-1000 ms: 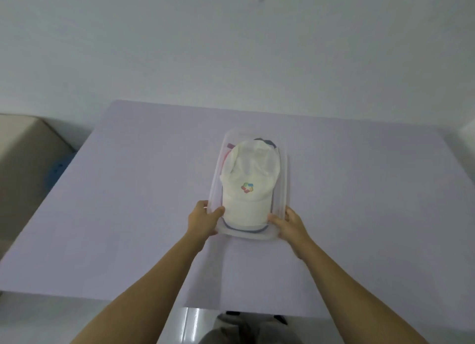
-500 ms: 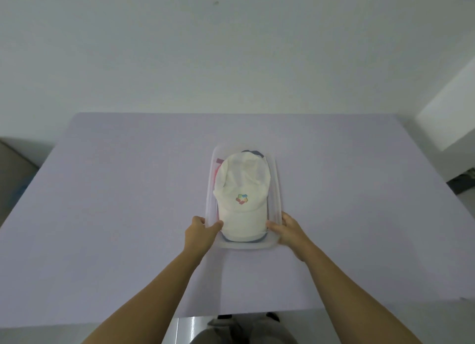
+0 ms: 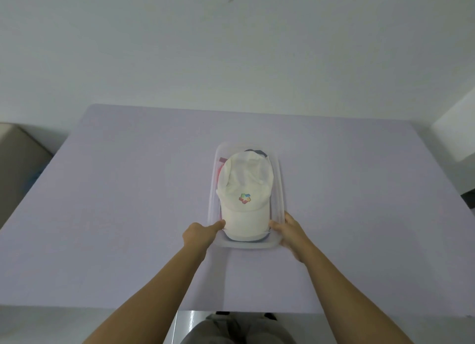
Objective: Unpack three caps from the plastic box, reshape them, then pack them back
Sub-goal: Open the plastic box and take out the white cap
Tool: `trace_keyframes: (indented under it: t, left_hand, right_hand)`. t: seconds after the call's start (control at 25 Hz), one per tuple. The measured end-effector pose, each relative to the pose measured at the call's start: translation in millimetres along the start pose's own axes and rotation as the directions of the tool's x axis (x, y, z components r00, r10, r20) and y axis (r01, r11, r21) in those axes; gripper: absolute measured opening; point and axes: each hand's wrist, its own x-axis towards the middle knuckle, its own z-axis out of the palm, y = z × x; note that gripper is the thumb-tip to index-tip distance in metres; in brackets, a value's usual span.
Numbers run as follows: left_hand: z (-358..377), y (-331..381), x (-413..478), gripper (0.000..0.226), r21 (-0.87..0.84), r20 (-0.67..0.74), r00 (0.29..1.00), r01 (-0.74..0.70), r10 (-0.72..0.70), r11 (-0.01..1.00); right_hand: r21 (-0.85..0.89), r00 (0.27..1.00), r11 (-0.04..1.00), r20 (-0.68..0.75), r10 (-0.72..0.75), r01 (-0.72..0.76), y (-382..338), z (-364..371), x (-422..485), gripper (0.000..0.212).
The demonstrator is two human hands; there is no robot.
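Both hands (image 3: 198, 234) (curled) gripping box (image 3: 281, 181)

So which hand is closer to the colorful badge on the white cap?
Neither clearly: left hand and right hand flank the white cap, below its badge.

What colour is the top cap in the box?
White cap with a multicoloured logo on the front; head view.
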Motion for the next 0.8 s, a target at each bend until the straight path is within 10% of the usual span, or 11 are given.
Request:
trace_keyframes:
  t: [0.12,0.44,0.56,0.8]
  left_hand:
    - [0,1,-3,0.05,0.01,-0.006,1.0,-0.019,0.02,1.0]
    - [0,5,-17,0.051,0.143,0.006,0.993,-0.116,0.117,0.983]
    - [6,2,-24,0.036,-0.191,0.022,0.987,-0.15,0.157,0.97]
    - [-11,8,-33,0.043,-0.798,0.075,0.941,-0.142,0.33,0.586]
  right_hand:
    - [-0.033,0.999,0.999,-0.019,-0.035,0.034,6,2,0,0.073]
    - [0.081,0.998,0.997,0.054,-0.013,0.008,-6,-5,-7,0.032]
    - [0.107,0.998,0.994,0.065,-0.003,-0.004,-11,-9,-10,0.039]
    - [0.177,0.998,0.984,0.052,0.03,-0.038,-5,-14,-7,0.053]
